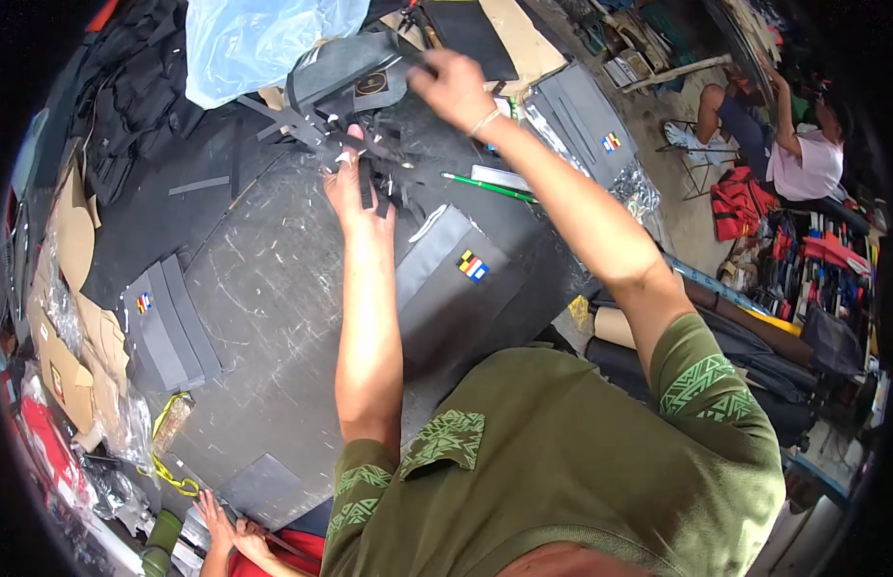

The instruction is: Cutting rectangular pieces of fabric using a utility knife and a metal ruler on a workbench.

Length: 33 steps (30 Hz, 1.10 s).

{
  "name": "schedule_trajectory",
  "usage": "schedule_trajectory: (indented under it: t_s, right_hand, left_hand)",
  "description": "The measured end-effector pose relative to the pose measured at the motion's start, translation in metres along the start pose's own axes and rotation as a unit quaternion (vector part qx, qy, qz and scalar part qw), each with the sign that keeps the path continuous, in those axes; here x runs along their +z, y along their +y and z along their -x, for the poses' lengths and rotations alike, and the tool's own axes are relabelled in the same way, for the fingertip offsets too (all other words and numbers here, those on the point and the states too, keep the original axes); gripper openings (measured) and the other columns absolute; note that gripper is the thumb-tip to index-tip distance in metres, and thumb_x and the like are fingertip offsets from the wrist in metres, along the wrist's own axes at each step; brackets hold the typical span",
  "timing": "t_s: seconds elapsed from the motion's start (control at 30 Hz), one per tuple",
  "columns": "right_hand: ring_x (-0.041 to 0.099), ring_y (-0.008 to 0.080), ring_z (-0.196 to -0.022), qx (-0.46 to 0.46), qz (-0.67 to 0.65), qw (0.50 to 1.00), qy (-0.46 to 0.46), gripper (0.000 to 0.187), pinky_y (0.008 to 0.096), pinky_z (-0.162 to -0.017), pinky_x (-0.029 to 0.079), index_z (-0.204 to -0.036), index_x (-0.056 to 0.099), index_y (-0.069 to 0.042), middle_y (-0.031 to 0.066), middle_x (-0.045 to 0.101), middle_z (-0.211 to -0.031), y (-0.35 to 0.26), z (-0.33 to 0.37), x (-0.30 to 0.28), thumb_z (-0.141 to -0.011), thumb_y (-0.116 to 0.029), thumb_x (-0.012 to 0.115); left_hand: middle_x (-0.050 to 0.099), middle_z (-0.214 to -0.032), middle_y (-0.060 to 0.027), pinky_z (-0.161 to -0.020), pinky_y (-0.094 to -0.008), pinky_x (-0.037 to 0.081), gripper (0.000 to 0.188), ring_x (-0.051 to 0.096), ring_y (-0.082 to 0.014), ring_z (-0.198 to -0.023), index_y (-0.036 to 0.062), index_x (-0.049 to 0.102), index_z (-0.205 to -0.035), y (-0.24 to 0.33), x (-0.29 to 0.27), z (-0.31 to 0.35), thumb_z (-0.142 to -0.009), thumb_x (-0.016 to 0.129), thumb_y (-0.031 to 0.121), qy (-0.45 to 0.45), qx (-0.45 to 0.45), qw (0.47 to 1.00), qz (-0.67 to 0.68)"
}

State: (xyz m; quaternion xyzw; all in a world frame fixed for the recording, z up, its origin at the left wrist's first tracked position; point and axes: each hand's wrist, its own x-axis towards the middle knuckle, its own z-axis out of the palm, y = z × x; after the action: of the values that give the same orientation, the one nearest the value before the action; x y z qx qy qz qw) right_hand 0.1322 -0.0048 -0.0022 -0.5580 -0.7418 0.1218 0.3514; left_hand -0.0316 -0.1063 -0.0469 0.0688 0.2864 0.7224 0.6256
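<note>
Large work table (264, 317): dark top, marked with pale scratches, light reflecting dully off it. Beyond its right side, greyish floor (675, 219) with a thin-framed seat (698, 151) and a red bag (737, 207). Pale plank (679, 72) farther back; long rolls (744, 351) and densely packed clutter (836, 264) at far right

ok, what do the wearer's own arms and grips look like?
Left arm and right arm: bare below short olive-green sleeves with lighter green geometric trim. Left grip and right grip: no gloves. Thin pale wristband on the right; none visible on the left.
</note>
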Motion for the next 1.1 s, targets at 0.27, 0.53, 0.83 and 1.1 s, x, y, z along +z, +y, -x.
schedule_trajectory:
  t_s: [0.27,0.53,0.83,1.1]
  right_hand:
    - [0.048,0.0313,-0.121,-0.087,0.048,0.984,-0.148,0.031,0.0468,-0.100,0.041,-0.112,0.070,-0.008,0.0090,0.056,-0.126,-0.083,0.063,0.010,-0.081,-0.014,0.067]
    - [0.055,0.0224,-0.125,0.015,-0.293,0.901,-0.319,0.055,0.0356,-0.105,0.044,-0.133,0.059,-0.004,0.0140,0.060,-0.133,-0.075,0.045,-0.013,-0.089,-0.034,0.074]
    - [0.049,0.0435,-0.128,0.080,0.181,0.973,-0.122,0.071,0.0518,-0.110,0.036,-0.138,0.051,-0.001,0.0272,0.049,-0.139,0.005,0.056,-0.002,-0.089,-0.051,0.064]
    - [0.039,0.0466,-0.137,-0.019,0.012,0.991,-0.133,0.068,0.0500,-0.115,0.033,-0.139,0.049,0.000,0.0294,0.043,-0.147,-0.049,0.096,0.023,-0.090,-0.044,0.067]
  left_hand:
    - [0.066,-0.113,-0.0109,-0.083,-0.0363,0.055,0.050,0.066,-0.0214,-0.098,-0.0016,0.061,-0.118,0.001,0.042,0.020,-0.096,0.065,0.044,0.070,-0.077,0.991,-0.087]
    - [0.069,-0.095,-0.0103,-0.078,-0.0387,0.058,0.028,0.069,-0.0236,-0.085,0.0024,0.065,-0.101,0.042,0.008,-0.005,-0.092,0.070,0.028,0.162,-0.092,0.982,-0.025]
    - [0.060,-0.073,-0.0018,-0.057,-0.0295,0.051,0.019,0.058,-0.0140,-0.063,0.0073,0.061,-0.094,0.090,-0.018,0.009,-0.087,0.076,0.018,0.135,-0.057,0.988,-0.046]
    - [0.060,-0.075,-0.0015,-0.064,-0.0328,0.053,0.022,0.059,-0.0162,-0.068,0.0101,0.061,-0.097,0.084,-0.038,0.013,-0.087,0.076,0.022,0.172,-0.048,0.982,-0.061]
